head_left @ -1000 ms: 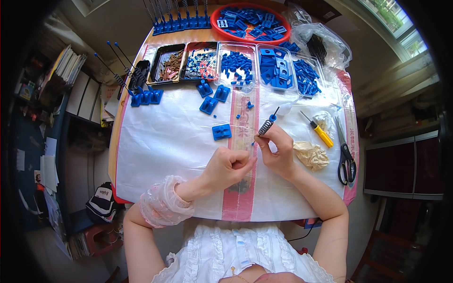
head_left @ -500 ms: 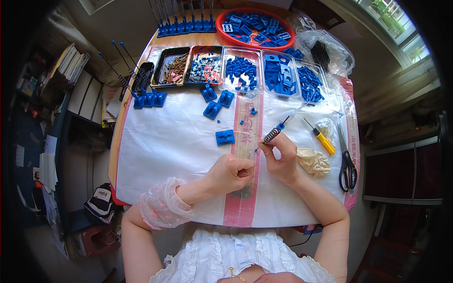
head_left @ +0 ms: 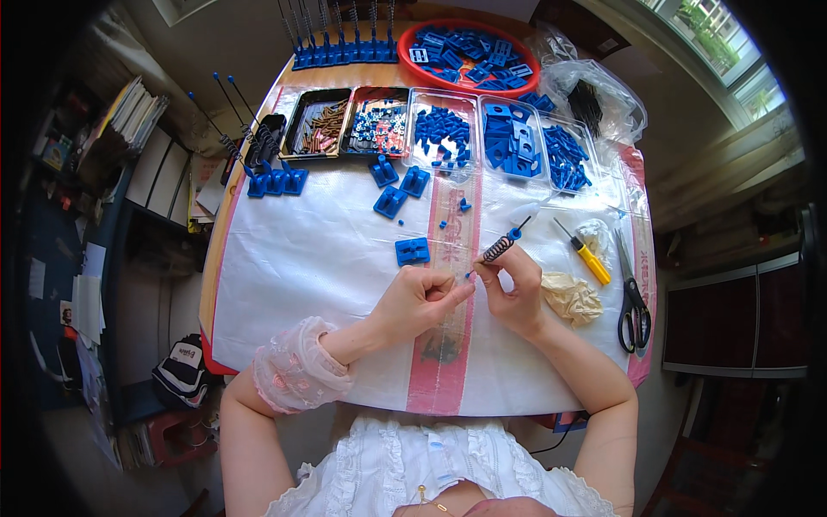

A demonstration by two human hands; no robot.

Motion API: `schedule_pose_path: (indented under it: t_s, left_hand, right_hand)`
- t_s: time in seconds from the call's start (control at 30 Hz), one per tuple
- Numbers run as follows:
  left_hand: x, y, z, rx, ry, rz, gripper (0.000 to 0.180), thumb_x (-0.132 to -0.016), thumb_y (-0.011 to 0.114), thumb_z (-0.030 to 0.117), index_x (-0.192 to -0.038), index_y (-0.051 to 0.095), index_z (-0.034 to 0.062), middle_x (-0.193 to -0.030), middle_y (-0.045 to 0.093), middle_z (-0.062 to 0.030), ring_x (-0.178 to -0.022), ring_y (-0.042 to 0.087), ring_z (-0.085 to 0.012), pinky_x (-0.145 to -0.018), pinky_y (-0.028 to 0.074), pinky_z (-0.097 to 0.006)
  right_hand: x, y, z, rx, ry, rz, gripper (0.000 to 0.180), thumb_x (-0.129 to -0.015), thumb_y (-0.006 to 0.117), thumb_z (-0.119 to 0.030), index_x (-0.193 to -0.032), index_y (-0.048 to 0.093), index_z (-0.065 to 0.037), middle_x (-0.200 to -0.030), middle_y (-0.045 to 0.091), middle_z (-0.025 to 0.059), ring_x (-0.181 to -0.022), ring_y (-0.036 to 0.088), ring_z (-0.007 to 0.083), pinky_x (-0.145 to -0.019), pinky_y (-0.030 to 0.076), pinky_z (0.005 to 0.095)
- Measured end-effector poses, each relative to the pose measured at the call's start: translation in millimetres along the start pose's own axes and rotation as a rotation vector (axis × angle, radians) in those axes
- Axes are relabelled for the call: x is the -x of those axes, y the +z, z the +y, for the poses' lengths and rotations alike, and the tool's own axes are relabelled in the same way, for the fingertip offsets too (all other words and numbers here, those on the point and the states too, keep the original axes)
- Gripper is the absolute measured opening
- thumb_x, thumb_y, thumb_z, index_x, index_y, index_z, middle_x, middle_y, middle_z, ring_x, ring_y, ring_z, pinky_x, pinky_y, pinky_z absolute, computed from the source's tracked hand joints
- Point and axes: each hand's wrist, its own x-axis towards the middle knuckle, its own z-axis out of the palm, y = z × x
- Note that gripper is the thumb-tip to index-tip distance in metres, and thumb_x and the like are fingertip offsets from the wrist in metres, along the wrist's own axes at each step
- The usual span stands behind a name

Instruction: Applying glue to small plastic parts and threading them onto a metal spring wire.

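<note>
White plastic sheet (head_left: 327, 276) w/ pink stripe covers table; all work laid out on it.

Head view, near field: right hand (head_left: 515, 291) closed, thumb + forefinger pinching lower end of rod with dark coil spring (head_left: 500, 248), blue cap at far tip, tilted up and away to the right. Left hand (head_left: 419, 302) loosely curled, fingertips (head_left: 461, 291) pinched together just beside right thumb; what they hold too small to tell, a blue speck shows at the tips. Both hands over the pink stripe, approx. centre of table. Frilled pink cuff (head_left: 293, 375) on left forearm.

Mid field: single blue block (head_left: 413, 251) just left of hands, apart from them. Three more blue blocks (head_left: 398, 183) further back. Yellow-handled screwdriver (head_left: 585, 255) right of spring, crumpled beige glove (head_left: 570, 297) just beside right wrist, black-handled scissors (head_left: 635, 297) near right edge.

Far field: row of trays: brown parts (head_left: 320, 129), mixed small parts (head_left: 376, 127), clear trays of blue parts (head_left: 495, 142). Red round tray (head_left: 469, 53) of blue pieces behind. Clear bag (head_left: 594, 99) w/ dark contents at far right.
</note>
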Motion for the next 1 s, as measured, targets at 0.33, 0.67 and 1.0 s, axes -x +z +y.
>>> schedule_pose_path:
  t_s: [0.33, 0.67, 1.0]
  left_hand:
    - [0.2, 0.8, -2.1, 0.041, -0.049, -0.044, 0.046, -0.106, 0.060, 0.025, -0.069, 0.053, -0.0012, -0.056, 0.040, 0.0012, -0.053, 0.033, -0.0071, -0.047, 0.027, -0.033]
    - [-1.3, 0.6, 0.0, -0.024, -0.026, -0.086, 0.043, -0.105, 0.060, 0.023, -0.070, 0.054, -0.0027, -0.054, 0.038, -0.0025, -0.051, 0.033, -0.0082, -0.047, 0.027, -0.033]
    - [-1.6, 0.8, 1.0, -0.026, -0.043, -0.096, 0.038, -0.104, 0.062, 0.022, -0.075, 0.060, -0.0038, -0.054, 0.043, -0.0045, -0.051, 0.037, -0.0085, -0.048, 0.031, -0.032]
  right_hand:
    - [-1.3, -0.9, -3.0, 0.022, -0.036, -0.023, 0.019, -0.079, 0.071, 0.014, -0.091, 0.064, 0.000, -0.082, 0.064, 0.0121, -0.070, 0.061, 0.0261, -0.058, 0.049, 0.0332]
    - [-2.8, -0.4, -3.7, 0.021, -0.031, -0.017, 0.020, -0.079, 0.071, 0.014, -0.091, 0.064, 0.000, -0.082, 0.064, 0.0117, -0.069, 0.061, 0.0261, -0.058, 0.049, 0.0336]
    - [0.2, -0.3, 0.2, 0.017, -0.021, -0.010, 0.020, -0.079, 0.071, 0.014, -0.091, 0.063, 0.001, -0.080, 0.061, 0.0115, -0.068, 0.061, 0.0255, -0.057, 0.048, 0.0331]
